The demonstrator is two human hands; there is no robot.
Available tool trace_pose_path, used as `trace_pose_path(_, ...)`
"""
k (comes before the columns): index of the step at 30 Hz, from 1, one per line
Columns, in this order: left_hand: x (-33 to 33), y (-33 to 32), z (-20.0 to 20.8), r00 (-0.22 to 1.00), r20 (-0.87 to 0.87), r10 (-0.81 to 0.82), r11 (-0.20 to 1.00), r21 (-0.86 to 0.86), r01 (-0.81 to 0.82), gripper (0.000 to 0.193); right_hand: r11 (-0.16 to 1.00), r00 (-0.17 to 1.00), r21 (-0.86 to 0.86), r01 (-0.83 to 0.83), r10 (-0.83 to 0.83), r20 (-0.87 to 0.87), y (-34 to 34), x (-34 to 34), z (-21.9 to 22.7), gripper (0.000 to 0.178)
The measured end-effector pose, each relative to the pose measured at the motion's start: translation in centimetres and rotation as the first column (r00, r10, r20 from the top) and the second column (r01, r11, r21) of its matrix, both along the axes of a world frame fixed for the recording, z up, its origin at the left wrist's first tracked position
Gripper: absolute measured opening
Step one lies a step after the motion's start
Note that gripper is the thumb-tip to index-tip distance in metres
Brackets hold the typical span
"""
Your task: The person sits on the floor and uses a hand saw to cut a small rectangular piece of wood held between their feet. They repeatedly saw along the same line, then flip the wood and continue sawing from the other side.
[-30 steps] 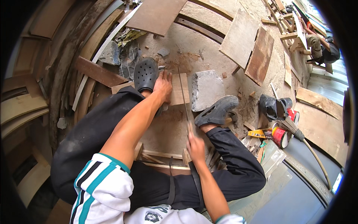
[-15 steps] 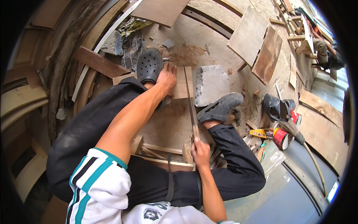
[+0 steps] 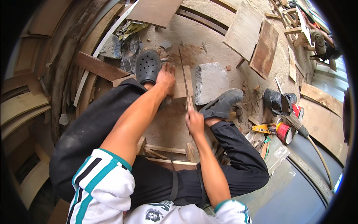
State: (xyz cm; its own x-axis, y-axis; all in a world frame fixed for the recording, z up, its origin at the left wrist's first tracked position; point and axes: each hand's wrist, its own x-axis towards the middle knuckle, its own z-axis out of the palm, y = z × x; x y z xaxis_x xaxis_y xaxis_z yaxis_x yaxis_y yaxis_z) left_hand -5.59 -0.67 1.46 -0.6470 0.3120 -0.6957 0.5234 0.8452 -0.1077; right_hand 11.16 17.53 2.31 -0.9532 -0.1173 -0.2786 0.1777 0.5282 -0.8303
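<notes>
My right hand (image 3: 195,121) is closed round the wooden handle of a handsaw (image 3: 184,76). Seen nearly edge-on, the thin dark blade runs away from me across a light brown board (image 3: 180,86), its tip beyond the far edge. Whether the teeth have cut into the board cannot be made out. My left hand (image 3: 166,77) lies on the board's left part with fingers stretched out, holding nothing. Beside it, my left foot in a dark clog (image 3: 147,67) stands at the board's left end. A rough grey concrete block (image 3: 212,83) sits just right of the board.
My right clog (image 3: 222,105) is near the block. A wooden frame (image 3: 166,148) lies between my legs. Planks (image 3: 100,66) lean at the left. Two panels (image 3: 264,48) stand at the far right, with red cans (image 3: 284,133) and a brush (image 3: 294,121) nearer.
My right hand has pushed the saw forward, away from me, so the blade tip now reaches well past the board. My left hand stays on the board.
</notes>
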Motion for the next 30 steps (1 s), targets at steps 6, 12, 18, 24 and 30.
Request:
trace_pose_path(6, 0.4, -2.0, 0.0, 1.0, -0.006, 0.014, 1.0, -0.007, -0.014, 0.14, 0.969, 0.957, -0.13, 0.211, -0.178, 0.229, 0.7, 8.3, 9.8, 0.043)
trace_pose_path(12, 0.1, -0.6, -0.3, 1.0, -0.008, 0.004, 1.0, -0.001, -0.004, 0.139, 0.973, 0.955, -0.112, 0.204, -0.172, 0.24, -2.0, -1.8, 2.9, 0.049)
trace_pose_path(18, 0.7, -2.5, -2.7, 0.997, -0.069, 0.024, 0.999, -0.021, -0.025, 0.139, 0.935, 0.862, -0.135, 0.329, -0.239, 0.448, 0.2, 7.5, 10.8, 0.055)
trace_pose_path(24, 0.7, -0.8, -1.5, 0.999, -0.033, 0.012, 1.0, -0.008, -0.013, 0.144, 0.905, 0.828, -0.207, 0.372, -0.223, 0.515, -0.1, 0.4, 3.4, 0.05)
trace_pose_path(30, 0.5, -1.9, -0.4, 0.996, -0.09, 0.021, 0.999, 0.027, -0.019, 0.15, 0.73, 0.671, -0.256, 0.634, -0.354, 0.652, -1.9, -2.2, 5.3, 0.044)
